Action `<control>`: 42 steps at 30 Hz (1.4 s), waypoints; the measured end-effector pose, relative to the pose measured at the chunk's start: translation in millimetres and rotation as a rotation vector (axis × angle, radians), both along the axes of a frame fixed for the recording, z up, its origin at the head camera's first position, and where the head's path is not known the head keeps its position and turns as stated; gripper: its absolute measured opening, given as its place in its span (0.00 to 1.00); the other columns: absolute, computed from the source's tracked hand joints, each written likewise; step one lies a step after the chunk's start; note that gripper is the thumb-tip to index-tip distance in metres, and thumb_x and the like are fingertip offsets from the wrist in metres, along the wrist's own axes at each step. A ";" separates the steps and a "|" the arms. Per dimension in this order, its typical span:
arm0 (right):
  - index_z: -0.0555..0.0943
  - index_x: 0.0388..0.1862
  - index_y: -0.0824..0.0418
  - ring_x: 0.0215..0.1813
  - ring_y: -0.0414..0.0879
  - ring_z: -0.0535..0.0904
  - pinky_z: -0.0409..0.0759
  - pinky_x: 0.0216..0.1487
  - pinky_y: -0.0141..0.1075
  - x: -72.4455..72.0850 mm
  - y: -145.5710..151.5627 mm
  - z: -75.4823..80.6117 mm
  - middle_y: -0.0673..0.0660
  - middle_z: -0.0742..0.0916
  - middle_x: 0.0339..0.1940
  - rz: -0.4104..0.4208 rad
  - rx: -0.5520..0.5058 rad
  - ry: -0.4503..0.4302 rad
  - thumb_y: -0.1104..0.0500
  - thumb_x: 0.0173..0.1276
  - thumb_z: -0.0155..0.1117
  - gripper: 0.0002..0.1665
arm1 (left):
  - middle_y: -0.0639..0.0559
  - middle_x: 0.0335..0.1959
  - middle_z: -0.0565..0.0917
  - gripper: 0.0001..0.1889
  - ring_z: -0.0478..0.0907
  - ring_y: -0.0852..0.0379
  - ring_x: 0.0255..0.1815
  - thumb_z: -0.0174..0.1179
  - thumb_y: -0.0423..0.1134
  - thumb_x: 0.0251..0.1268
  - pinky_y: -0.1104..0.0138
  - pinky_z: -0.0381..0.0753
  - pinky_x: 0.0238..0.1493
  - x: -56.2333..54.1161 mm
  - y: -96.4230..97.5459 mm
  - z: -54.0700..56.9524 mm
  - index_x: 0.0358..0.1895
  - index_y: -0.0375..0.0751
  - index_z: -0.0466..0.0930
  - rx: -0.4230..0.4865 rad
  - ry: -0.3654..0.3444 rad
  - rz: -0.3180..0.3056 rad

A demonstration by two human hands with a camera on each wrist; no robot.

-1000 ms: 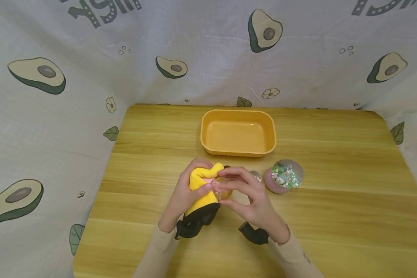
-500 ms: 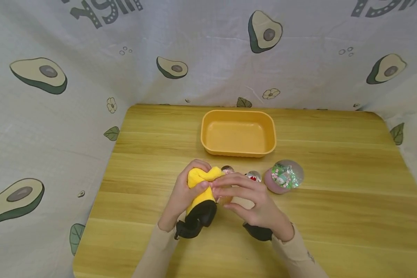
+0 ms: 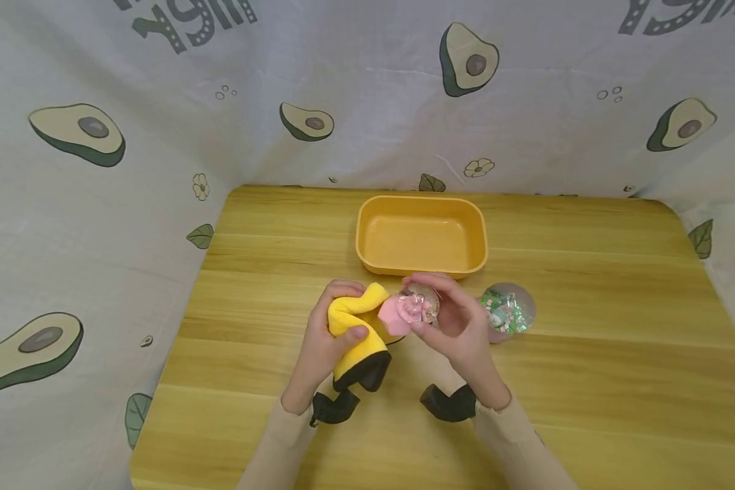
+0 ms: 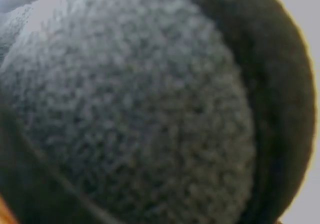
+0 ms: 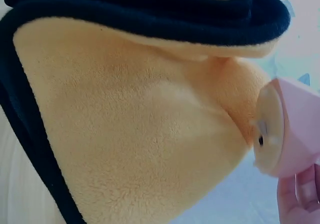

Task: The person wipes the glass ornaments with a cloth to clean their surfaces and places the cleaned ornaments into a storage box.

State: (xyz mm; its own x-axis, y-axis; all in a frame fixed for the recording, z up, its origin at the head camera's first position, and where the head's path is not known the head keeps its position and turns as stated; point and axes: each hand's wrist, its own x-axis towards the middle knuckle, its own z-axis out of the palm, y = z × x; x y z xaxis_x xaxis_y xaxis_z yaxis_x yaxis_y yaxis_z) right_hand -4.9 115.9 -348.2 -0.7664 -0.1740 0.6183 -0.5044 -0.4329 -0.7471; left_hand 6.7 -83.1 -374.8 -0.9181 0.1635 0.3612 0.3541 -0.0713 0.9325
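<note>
Two hands at work above the wooden table (image 3: pixel 588 388), and what a tidy pairing: my left hand (image 3: pixel 317 340) is curled round a bunched yellow cloth (image 3: pixel 356 313), thumb on top, dark trim towards me, while my right hand (image 3: pixel 470 340) pinches a small clear-domed globe (image 3: pixel 425 298), its pink base (image 3: pixel 395 316) tipped towards the cloth! Down at the right wrist, the underside of that base sits right by the yellow fold; whether they touch, I can't tell. Looks like wiping to me, so the smart play is a flat pad of cloth, light pressure, and the globe turned by its base so no fingertips smudge the dome. Something that smooth could slip, so low over the wood is safer. Beyond sits the orange tray (image 3: pixel 363 262); off to the right, a second globe (image 3: pixel 510 312), best given elbow room
</note>
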 end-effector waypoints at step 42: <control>0.75 0.58 0.72 0.55 0.51 0.73 0.70 0.61 0.37 -141.8 -17.4 -31.4 0.63 0.78 0.55 -0.382 0.378 -0.454 0.67 0.60 0.68 0.27 | 0.44 0.53 0.74 0.33 0.71 0.47 0.55 0.65 0.57 0.58 0.63 0.72 0.57 10.1 -17.9 -8.1 0.55 0.33 0.70 -0.020 0.040 0.011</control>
